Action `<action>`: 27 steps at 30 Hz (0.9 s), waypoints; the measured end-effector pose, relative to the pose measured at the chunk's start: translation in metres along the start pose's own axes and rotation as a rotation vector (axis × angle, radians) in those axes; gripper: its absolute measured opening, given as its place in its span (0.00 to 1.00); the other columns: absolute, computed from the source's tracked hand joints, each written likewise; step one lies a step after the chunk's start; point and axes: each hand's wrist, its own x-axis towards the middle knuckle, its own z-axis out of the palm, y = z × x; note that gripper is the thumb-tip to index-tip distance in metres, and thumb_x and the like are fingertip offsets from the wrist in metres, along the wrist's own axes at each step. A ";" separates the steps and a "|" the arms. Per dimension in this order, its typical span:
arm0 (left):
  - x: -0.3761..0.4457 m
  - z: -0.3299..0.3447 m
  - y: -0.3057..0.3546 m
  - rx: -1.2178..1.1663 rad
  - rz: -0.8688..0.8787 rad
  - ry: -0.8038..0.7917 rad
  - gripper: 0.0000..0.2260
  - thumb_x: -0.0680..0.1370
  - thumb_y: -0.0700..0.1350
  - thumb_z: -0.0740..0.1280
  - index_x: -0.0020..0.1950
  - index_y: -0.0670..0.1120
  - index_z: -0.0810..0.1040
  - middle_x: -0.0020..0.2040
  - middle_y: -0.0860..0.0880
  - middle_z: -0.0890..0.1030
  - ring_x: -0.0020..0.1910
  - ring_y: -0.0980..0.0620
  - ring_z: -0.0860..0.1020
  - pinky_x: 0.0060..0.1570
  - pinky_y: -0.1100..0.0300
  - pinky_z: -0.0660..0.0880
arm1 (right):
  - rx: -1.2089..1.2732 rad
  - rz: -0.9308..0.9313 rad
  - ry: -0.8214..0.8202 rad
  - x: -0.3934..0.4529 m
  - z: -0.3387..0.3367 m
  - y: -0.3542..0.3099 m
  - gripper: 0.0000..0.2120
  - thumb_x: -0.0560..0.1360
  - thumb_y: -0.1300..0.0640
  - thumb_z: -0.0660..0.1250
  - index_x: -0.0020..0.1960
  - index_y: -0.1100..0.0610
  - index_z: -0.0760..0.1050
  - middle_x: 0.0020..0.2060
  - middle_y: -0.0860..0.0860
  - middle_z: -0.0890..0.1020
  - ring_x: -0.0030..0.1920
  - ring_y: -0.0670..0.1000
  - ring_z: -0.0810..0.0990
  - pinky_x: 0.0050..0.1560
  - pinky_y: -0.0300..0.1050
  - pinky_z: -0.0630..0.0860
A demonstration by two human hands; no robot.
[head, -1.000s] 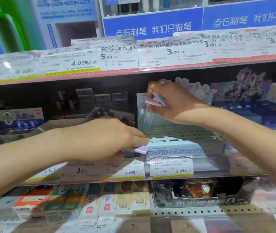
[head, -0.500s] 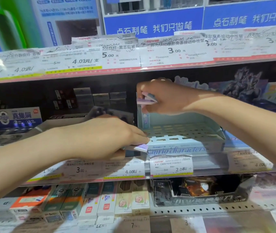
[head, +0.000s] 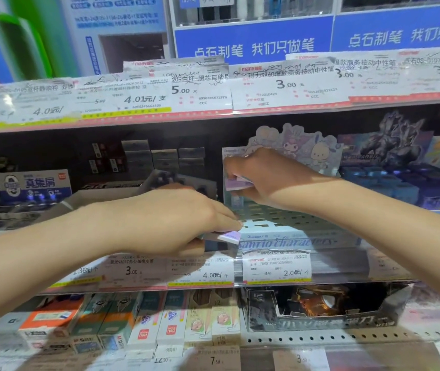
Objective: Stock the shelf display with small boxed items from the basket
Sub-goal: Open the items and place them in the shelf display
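Small boxed items: I see two flat, lilac-and-white packets, one in each of my hands; both are at the middle shelf, neither lying in the display tray.
Shelf (head: 240,119): I read it as a tiered store rack, each front edge carrying a clear plastic strip stuffed with white paper price tags (head: 202,92) over pink and yellow bands.
Blue banner (head: 253,46): glossy, with white characters, above the top strip.
Display tray (head: 299,236): a pale blue-green cardboard tray on the middle shelf, its floor a grid of rectangular slots that looks unfilled where I can see it; a die-cut cartoon-character backboard (head: 307,148) stands upright at its rear, and cursive lettering runs along its front lip.
Dark display box (head: 320,309): a black, angular carton on the lower shelf, holding something orange-brown that is too blurred for me to name.
Lower cartons (head: 143,322): a row of slim upright boxes, orange, teal, white and cream, packed side by side left of the dark box.
Right hand (head: 267,178): over the tray's back left corner, fingers closed on a lilac packet (head: 236,183) held flat.
Left hand (head: 176,220): just left of the tray's front corner, fingers pinching a second lilac packet (head: 230,236) with a white end, tilted slightly down.
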 end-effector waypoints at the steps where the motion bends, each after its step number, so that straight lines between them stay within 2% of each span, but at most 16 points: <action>1: 0.001 0.001 0.000 0.009 -0.014 0.006 0.05 0.74 0.46 0.57 0.46 0.49 0.71 0.40 0.51 0.77 0.33 0.54 0.68 0.33 0.59 0.63 | -0.018 -0.009 0.006 0.000 0.001 -0.001 0.09 0.74 0.58 0.64 0.53 0.56 0.68 0.28 0.48 0.62 0.35 0.54 0.67 0.27 0.37 0.58; 4: -0.001 -0.001 0.004 0.030 0.007 0.006 0.04 0.75 0.47 0.60 0.48 0.53 0.70 0.39 0.53 0.76 0.32 0.57 0.66 0.32 0.61 0.61 | -0.036 -0.036 0.027 0.001 0.002 -0.001 0.09 0.74 0.58 0.64 0.53 0.56 0.68 0.34 0.52 0.68 0.37 0.55 0.70 0.27 0.40 0.58; 6: -0.004 -0.005 0.006 -0.049 0.001 0.051 0.06 0.73 0.46 0.60 0.45 0.57 0.66 0.33 0.58 0.69 0.29 0.63 0.64 0.29 0.67 0.58 | -0.019 -0.050 0.063 0.000 0.004 0.002 0.08 0.74 0.57 0.64 0.52 0.56 0.68 0.37 0.54 0.72 0.40 0.57 0.74 0.31 0.44 0.62; 10: -0.007 -0.005 0.009 -0.172 -0.099 0.118 0.02 0.73 0.45 0.59 0.44 0.51 0.70 0.30 0.52 0.72 0.28 0.55 0.68 0.29 0.58 0.64 | 0.055 -0.085 0.190 -0.005 0.011 0.006 0.11 0.73 0.58 0.66 0.54 0.59 0.71 0.45 0.59 0.78 0.44 0.58 0.77 0.40 0.47 0.71; 12: -0.008 -0.003 0.010 -0.293 -0.191 0.220 0.05 0.73 0.45 0.59 0.37 0.52 0.67 0.28 0.52 0.69 0.27 0.54 0.66 0.29 0.57 0.63 | 0.102 -0.078 0.197 -0.005 0.011 0.006 0.10 0.73 0.57 0.67 0.53 0.59 0.72 0.46 0.57 0.80 0.45 0.57 0.78 0.42 0.48 0.73; 14: -0.006 -0.003 0.009 -0.354 -0.302 0.278 0.07 0.74 0.46 0.59 0.36 0.51 0.66 0.28 0.48 0.70 0.26 0.52 0.67 0.29 0.54 0.65 | 0.113 -0.048 0.175 -0.004 0.009 0.007 0.10 0.74 0.57 0.65 0.54 0.58 0.72 0.47 0.57 0.81 0.46 0.57 0.78 0.42 0.47 0.73; 15: -0.004 -0.004 0.008 -0.350 -0.343 0.278 0.06 0.75 0.45 0.59 0.37 0.51 0.67 0.28 0.48 0.70 0.26 0.53 0.67 0.28 0.55 0.66 | 0.092 -0.041 0.156 -0.003 0.008 0.008 0.10 0.74 0.58 0.65 0.54 0.58 0.72 0.48 0.57 0.81 0.46 0.57 0.78 0.42 0.47 0.73; 17: 0.000 -0.007 0.009 -0.325 -0.400 0.237 0.05 0.75 0.43 0.61 0.39 0.51 0.69 0.25 0.52 0.67 0.24 0.56 0.66 0.24 0.64 0.60 | 0.016 -0.053 0.124 0.001 0.008 0.010 0.10 0.74 0.60 0.64 0.55 0.58 0.72 0.50 0.57 0.81 0.47 0.57 0.78 0.42 0.46 0.72; 20: 0.009 -0.012 0.013 -0.348 -0.500 0.197 0.09 0.75 0.42 0.62 0.35 0.47 0.68 0.20 0.51 0.67 0.21 0.57 0.66 0.21 0.66 0.61 | -0.018 -0.100 0.090 0.005 0.014 0.013 0.13 0.73 0.63 0.64 0.57 0.58 0.73 0.58 0.56 0.74 0.52 0.58 0.77 0.45 0.45 0.71; 22: 0.017 -0.015 0.011 -0.425 -0.589 0.200 0.07 0.74 0.42 0.62 0.36 0.48 0.70 0.24 0.53 0.70 0.24 0.58 0.67 0.23 0.70 0.61 | 0.006 -0.108 0.066 0.006 0.016 0.014 0.16 0.73 0.62 0.64 0.60 0.58 0.73 0.61 0.55 0.71 0.54 0.58 0.76 0.49 0.47 0.75; 24: 0.025 -0.014 0.006 -0.575 -0.660 0.226 0.04 0.75 0.43 0.62 0.41 0.46 0.74 0.30 0.50 0.76 0.29 0.52 0.72 0.29 0.64 0.67 | 0.067 -0.103 0.100 0.005 0.016 0.016 0.15 0.72 0.63 0.65 0.59 0.59 0.73 0.60 0.56 0.71 0.55 0.58 0.75 0.52 0.49 0.74; 27: 0.031 -0.011 0.001 -0.737 -0.696 0.239 0.13 0.78 0.48 0.62 0.40 0.40 0.74 0.31 0.46 0.75 0.23 0.55 0.69 0.22 0.68 0.63 | 0.163 -0.130 0.188 0.004 0.012 0.015 0.13 0.72 0.62 0.67 0.56 0.61 0.74 0.54 0.56 0.74 0.53 0.57 0.75 0.49 0.46 0.71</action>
